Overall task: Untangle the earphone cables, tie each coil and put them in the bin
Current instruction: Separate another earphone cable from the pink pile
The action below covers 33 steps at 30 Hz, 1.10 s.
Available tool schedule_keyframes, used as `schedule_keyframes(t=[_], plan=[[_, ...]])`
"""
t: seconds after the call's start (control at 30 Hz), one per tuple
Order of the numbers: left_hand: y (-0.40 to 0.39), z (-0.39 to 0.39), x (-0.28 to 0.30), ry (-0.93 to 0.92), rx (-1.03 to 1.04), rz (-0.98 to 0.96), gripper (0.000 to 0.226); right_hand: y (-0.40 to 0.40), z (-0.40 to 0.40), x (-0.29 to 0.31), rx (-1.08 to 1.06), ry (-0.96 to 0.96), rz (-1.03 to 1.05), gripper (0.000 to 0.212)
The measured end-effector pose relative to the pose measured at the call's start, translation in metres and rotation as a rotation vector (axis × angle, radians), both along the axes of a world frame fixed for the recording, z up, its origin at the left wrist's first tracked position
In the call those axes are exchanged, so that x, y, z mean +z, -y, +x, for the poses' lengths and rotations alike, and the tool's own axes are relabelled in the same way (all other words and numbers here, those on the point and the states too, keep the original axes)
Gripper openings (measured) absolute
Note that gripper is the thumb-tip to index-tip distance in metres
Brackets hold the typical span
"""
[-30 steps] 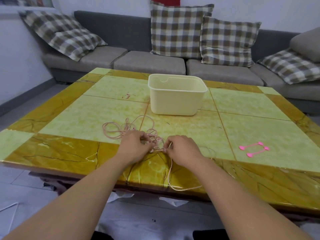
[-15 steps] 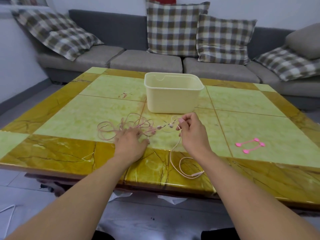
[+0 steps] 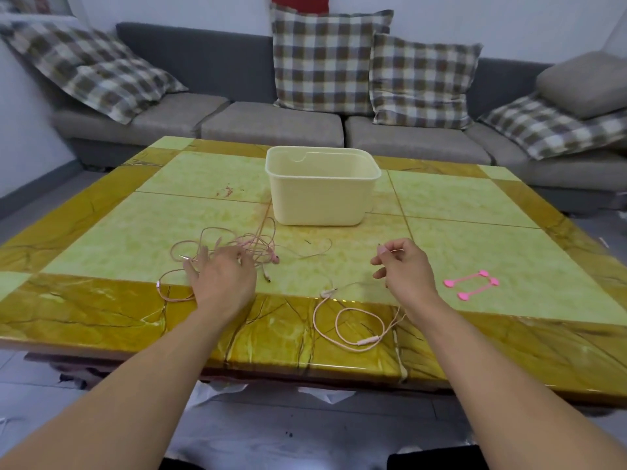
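Landmark: the cream bin (image 3: 322, 184) stood on the desk (image 3: 475, 212), its inside out of view behind the near wall.
Tangle: the pink earphone cables (image 3: 237, 247) lay heaped on the desk, in front of the bin and to its left.
Freed cable: one strand (image 3: 353, 325) looped in front of the bin, toward the desk's near edge, its far end running up to the right hand.
Left hand: the left hand (image 3: 222, 278) rested flat on the tangle, fingers spread and gripping nothing.
Right hand: the right hand (image 3: 407, 266) pinched the thin strand between thumb and forefinger, in front of the bin and to its right.
Ties: two pink ties (image 3: 471, 284) lay further right of the bin.
Handling: probably light, limp and prone to snagging; best taken near a plug or earbud and drawn out slowly.
Hard to tell: how many cables the heap held, and which crossings were knotted.
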<state>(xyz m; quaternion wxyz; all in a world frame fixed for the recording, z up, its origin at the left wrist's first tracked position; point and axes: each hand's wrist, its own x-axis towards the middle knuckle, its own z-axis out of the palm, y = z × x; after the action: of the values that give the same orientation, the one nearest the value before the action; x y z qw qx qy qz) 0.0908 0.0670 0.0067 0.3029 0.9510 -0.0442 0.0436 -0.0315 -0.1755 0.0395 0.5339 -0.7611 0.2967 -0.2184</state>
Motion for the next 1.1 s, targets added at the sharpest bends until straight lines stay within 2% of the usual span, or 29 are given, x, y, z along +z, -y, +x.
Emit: schedule_keyframes(t=[0.07,0.17,0.23,0.4,0.57,0.63,0.73,0.8,0.97,1.1], plan=[[-0.001,0.001,0.0,0.013,0.003,0.031,0.048,0.001,0.0,0.0,0.096,-0.081,-0.074,0.001],[-0.002,0.004,-0.001,-0.002,-0.004,0.015,0.057,-0.003,-0.001,-0.003,0.181,-0.294,-0.37,0.033],[-0.003,0.006,-0.005,-0.01,-0.012,0.005,0.055,-0.014,0.002,-0.004,0.195,-0.294,-0.482,0.044],[-0.003,0.006,-0.006,-0.118,-0.025,-0.034,0.047,-0.047,0.02,-0.009,0.431,-0.255,-0.48,0.054],[-0.015,0.008,-0.003,-0.12,-0.079,-0.152,0.039,-0.064,0.043,-0.01,0.441,-0.233,-0.803,0.054],[-0.021,0.007,-0.004,-0.093,-0.13,-0.167,0.034,-0.073,0.055,-0.013,0.484,-0.286,-0.859,0.049],[-0.026,0.007,-0.007,-0.059,-0.197,-0.189,0.021,-0.083,0.064,-0.026,0.527,-0.36,-0.893,0.034],[-0.03,0.009,-0.011,-0.034,-0.208,-0.181,0.019,-0.085,0.067,-0.031,0.497,-0.318,-0.857,0.024],[-0.035,0.014,-0.019,0.034,-0.211,-0.103,0.029,-0.071,0.067,-0.019,0.356,-0.168,-0.555,0.017],[-0.032,0.014,-0.015,0.051,-0.14,-0.053,0.018,-0.049,0.054,-0.014,0.272,-0.141,-0.509,0.021]])
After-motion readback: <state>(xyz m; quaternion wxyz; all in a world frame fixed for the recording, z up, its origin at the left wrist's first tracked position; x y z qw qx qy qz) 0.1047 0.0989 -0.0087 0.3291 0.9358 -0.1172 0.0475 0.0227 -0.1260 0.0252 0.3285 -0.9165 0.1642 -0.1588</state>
